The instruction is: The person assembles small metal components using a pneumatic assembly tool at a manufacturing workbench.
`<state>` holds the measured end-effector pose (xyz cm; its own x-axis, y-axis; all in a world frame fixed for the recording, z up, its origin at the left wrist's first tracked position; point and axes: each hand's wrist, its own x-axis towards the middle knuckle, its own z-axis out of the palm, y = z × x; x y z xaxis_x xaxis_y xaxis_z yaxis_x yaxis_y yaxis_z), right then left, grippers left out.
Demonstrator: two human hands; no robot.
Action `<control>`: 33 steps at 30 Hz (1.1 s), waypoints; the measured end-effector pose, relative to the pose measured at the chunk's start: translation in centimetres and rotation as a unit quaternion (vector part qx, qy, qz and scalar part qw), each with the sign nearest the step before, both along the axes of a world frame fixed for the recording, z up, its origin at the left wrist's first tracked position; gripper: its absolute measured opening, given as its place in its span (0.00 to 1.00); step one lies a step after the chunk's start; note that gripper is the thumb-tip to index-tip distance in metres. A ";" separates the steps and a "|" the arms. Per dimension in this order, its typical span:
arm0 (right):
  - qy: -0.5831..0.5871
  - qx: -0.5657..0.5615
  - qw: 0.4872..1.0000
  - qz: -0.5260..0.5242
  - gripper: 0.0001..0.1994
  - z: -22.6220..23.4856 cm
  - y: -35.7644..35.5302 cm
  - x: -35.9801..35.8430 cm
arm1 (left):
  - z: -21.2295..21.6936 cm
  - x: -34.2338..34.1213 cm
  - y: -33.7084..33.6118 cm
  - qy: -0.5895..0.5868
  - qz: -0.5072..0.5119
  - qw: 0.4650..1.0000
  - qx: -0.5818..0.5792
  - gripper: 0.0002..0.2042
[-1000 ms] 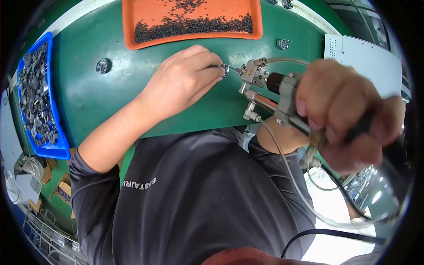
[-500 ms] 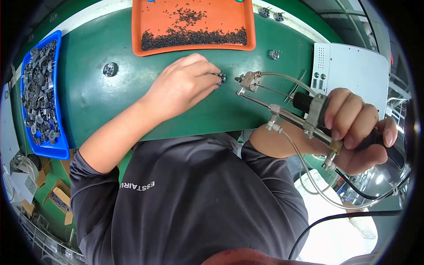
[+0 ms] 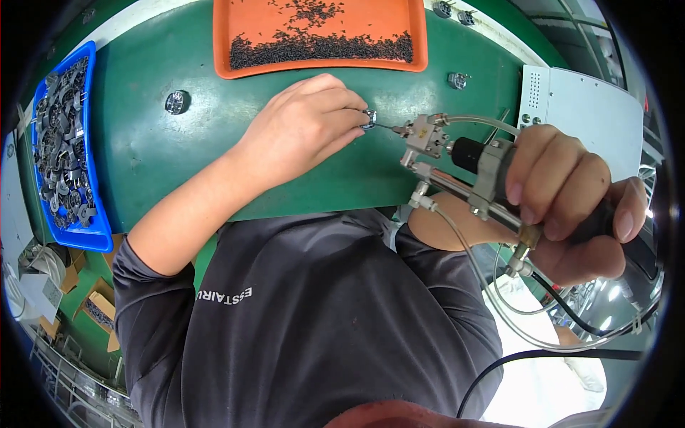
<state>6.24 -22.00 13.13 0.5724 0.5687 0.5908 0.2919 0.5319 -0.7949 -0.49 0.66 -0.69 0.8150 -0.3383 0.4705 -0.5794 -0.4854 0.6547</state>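
My left hand (image 3: 307,121) lies over the green tabletop, its fingers closed on a small round black component (image 3: 369,119) with shiny parts. Most of that component is hidden behind the fingertips. Wrapped around the black grip of a power screwdriver (image 3: 467,153), my right hand (image 3: 571,196) is closed at the right. The tool has a metal block at its front, a sliding rod and clear hoses. From the block a thin bit (image 3: 387,128) points left and reaches the component's edge.
An orange tray (image 3: 321,68) of tiny black pieces, apparently screws, stands beyond my hands. A blue bin (image 3: 102,207) of dark round components is at the left. Loose components (image 3: 177,102) (image 3: 457,80) sit on the table. A white control box (image 3: 585,107) stands at the right.
The screwdriver's handle has slid closer to its front block, shortening the exposed rod. Its thin bit now sticks out to the component, which was apart from the tool before.
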 end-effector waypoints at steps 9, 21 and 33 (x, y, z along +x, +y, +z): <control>-0.008 -0.029 0.999 0.034 0.15 0.1 0.7 0.2 | 0.0 0.1 -0.1 0.003 -0.005 1.000 0.000 0.10; -0.065 -0.137 0.985 0.086 0.12 1.9 1.8 -0.1 | 0.1 0.2 0.5 -0.002 -0.005 1.000 0.001 0.08; -0.027 0.148 0.982 -0.117 0.16 1.0 -2.0 -2.0 | 3.3 -3.9 6.9 -0.121 0.161 0.964 0.172 0.08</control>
<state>4.25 -23.98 14.14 0.6299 0.2233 0.7439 0.4720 0.6506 -0.5949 -4.35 7.57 2.65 0.7840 -0.2563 0.5653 -0.4783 -0.8299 0.2871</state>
